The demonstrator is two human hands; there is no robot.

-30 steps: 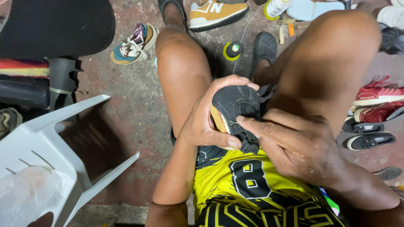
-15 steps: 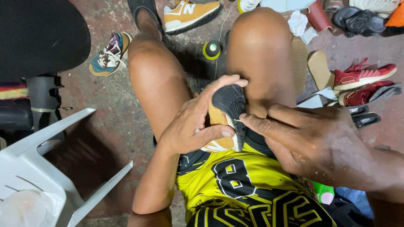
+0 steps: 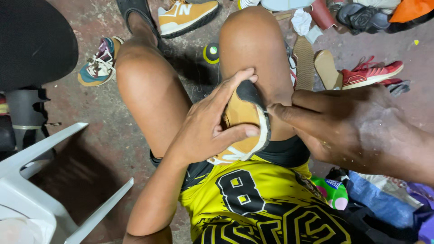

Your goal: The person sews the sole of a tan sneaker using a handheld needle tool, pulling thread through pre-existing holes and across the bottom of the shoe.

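The shoe lies in the lap, just above the hem of a glossy yellow-and-black jersey, and everything else sits around it. A moment ago its dark upper faced the viewer; now it is turned so that the tan, smooth inner side and the thick black sole edge show, which puts the rim of the sole where the sewing hand can reach it.

The left hand cups the shoe from the left, thumb pressed across the tan face and fingers wrapped over the black toe end. The right hand, just right of the shoe, has its fingers pinched tight at the sole edge; whatever they nip is too small to make out.

Left of the shoe, low down, stands a white plastic chair, hard and angular. Beyond the shoe, past both bare knees, the rough stained concrete floor carries a yellow-green thread spool, a tan sneaker, a multicoloured sneaker, two flat insoles and a red sneaker.
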